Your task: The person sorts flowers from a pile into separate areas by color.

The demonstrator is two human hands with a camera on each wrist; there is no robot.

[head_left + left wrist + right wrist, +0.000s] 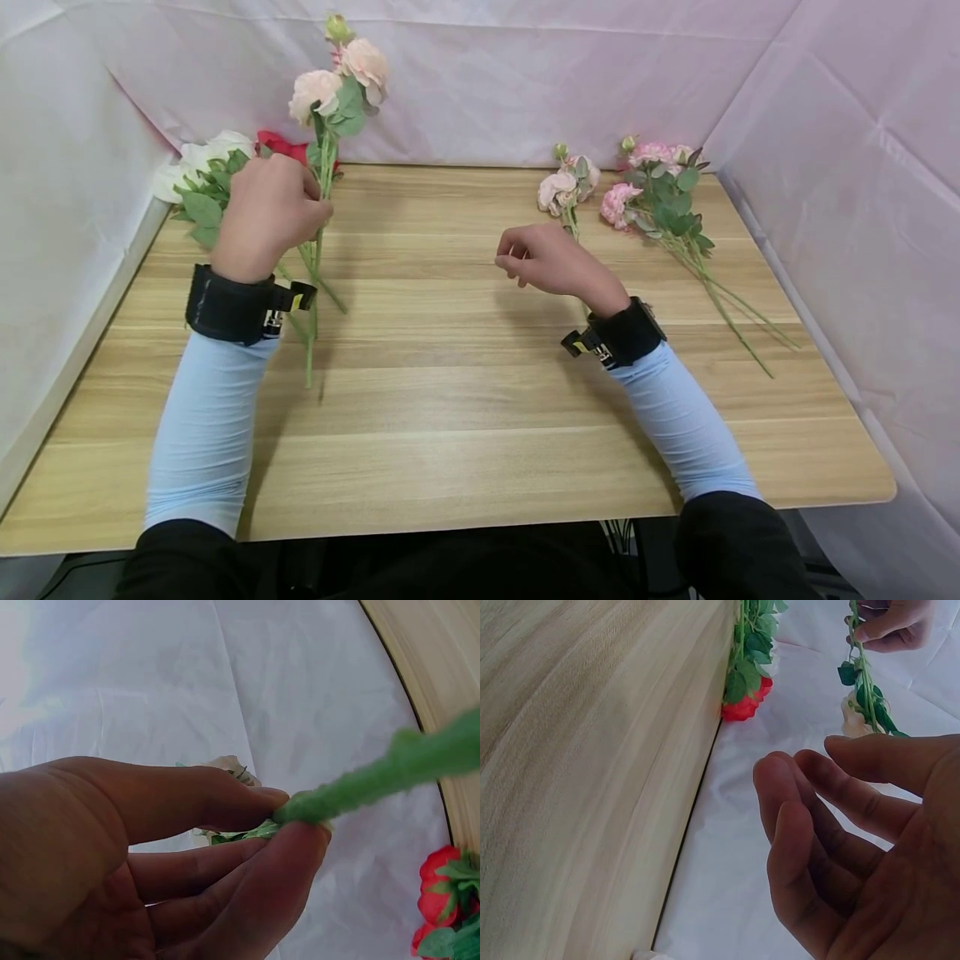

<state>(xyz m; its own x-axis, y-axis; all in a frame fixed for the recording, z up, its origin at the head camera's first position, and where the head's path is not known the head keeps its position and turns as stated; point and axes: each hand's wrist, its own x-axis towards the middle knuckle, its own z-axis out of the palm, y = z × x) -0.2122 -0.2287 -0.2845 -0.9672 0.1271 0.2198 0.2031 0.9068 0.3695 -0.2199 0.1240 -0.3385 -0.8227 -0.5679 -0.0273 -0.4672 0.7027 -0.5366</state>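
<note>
My left hand pinches the green stems of an artificial flower spray between thumb and fingertips, holding it up at the table's left side. The spray has pale peach blooms, a bud at the top and green leaves. In the left wrist view a thick green stem runs out from the pinch. My right hand hovers over the table with its fingers loosely curled and nothing in them. Just behind it lies a pale pink flower spray, its stems partly hidden by the hand and wrist.
A pink flower spray with long stems lies at the table's right. White flowers and a red flower lie at the back left, partly behind my left hand. White cloth hangs round the wooden table.
</note>
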